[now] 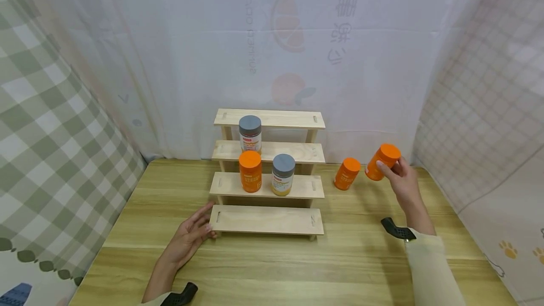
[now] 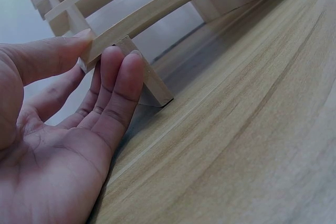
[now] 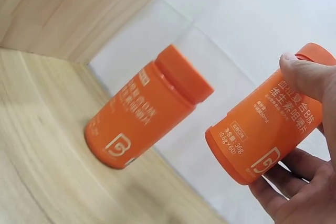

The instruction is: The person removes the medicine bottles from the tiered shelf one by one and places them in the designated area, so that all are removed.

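Observation:
My right hand point(image 1: 405, 183) grips an orange vitamin bottle point(image 1: 382, 162), tilted and held off the table in the right wrist view. Just left of it, a second orange bottle point(image 3: 149, 108) stands on the table, to the right of a stepped wooden display rack point(image 1: 267, 219). With thumb above and fingertips below, my left hand point(image 2: 79, 108) pinches the left end of the rack's lowest board point(image 2: 152, 17). On the rack's second step from the bottom stand an orange bottle point(image 1: 250, 172) and a grey-lidded bottle point(image 1: 283, 176). Another grey-lidded bottle point(image 1: 250, 133) stands one step higher.
The wood-grain table point(image 1: 272, 268) spreads around the rack. A white printed curtain point(image 1: 191, 70) hangs behind it. Green checked cloth point(image 1: 51, 107) borders the left side, and pale patterned cloth point(image 1: 488, 155) borders the right. Black straps point(image 1: 397, 230) sit on both wrists.

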A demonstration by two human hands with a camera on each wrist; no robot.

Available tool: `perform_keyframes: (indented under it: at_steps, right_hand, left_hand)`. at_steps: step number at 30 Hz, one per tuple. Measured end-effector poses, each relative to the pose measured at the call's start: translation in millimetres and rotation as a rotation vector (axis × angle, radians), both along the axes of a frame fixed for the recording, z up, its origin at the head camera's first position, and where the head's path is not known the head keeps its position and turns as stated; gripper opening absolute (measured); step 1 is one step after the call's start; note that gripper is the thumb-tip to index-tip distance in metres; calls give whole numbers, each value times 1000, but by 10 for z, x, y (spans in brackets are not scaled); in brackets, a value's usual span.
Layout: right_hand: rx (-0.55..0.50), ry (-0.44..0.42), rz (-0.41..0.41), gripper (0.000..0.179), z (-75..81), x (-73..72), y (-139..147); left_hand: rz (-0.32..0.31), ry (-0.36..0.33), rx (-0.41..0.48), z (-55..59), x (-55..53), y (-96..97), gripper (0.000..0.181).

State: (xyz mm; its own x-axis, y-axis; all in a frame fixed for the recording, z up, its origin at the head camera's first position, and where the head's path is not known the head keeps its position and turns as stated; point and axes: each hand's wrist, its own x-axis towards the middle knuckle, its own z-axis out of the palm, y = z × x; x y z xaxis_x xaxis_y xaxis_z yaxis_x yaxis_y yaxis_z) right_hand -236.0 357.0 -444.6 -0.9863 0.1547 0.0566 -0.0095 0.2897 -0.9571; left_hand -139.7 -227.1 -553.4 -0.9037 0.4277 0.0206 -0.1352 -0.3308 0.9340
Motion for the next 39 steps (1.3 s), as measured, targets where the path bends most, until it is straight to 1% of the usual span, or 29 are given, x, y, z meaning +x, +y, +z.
perform_keyframes:
  at_steps: [3, 7, 12, 18, 23, 30, 39]
  right_hand:
    - [-11, -4, 14, 59, -102, -17, 42]
    - [-13, -16, 11, 59, -190, -38, 54]
    - [20, -25, 20, 61, -261, -41, 34]
    - [73, -84, 3, 69, -342, -36, 13]
    - [101, -114, 16, 72, -409, -45, -32]
    - [75, -176, 14, 78, -528, -46, -44]
    - [68, -174, 2, 85, -621, -74, -47]
  left_hand:
    - [0, 0, -1, 1, -3, 6, 71]
    - [4, 0, 2, -5, -8, 9, 71]
    - [3, 5, 7, -22, -17, 6, 70]
    - [-6, 11, 8, -31, -23, 13, 70]
    - [-3, 10, 11, -18, -25, 13, 71]
    - [3, -3, 1, 1, -19, 11, 71]
    - [5, -11, 0, 10, 12, 3, 72]
